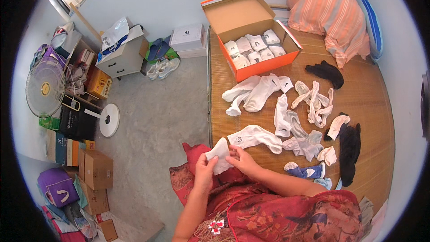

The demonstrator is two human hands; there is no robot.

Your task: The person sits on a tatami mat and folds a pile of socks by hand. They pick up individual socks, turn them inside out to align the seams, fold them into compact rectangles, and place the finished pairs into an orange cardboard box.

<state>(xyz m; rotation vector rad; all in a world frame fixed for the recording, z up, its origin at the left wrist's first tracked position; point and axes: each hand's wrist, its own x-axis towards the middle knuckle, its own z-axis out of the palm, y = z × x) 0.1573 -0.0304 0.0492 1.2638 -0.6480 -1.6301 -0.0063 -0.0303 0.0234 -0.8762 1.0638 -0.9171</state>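
Note:
A white sock (220, 153) is held over my lap between both hands. My left hand (205, 168) grips its lower left edge with thumb and fingers, and my right hand (240, 159) pinches its right side. Just beyond lies a long white sock with a small dark print (257, 137) on the woven mat (248, 121). Farther off, white Nike socks (262, 90) lie loose in front of an open orange shoebox (265, 65), which holds several folded white socks (257, 43). Right of these are pale socks (314, 102), grey socks (304, 144), black socks (349, 151) and a blue patterned sock (305, 171).
A striped orange bundle of cloth (331, 16) and a blue pillow (371, 27) lie at the mat's far right corner. On the floor to the left are a standing fan (45, 89), a small drawer cabinet (121, 62), shoes (164, 69) and cardboard boxes (97, 171).

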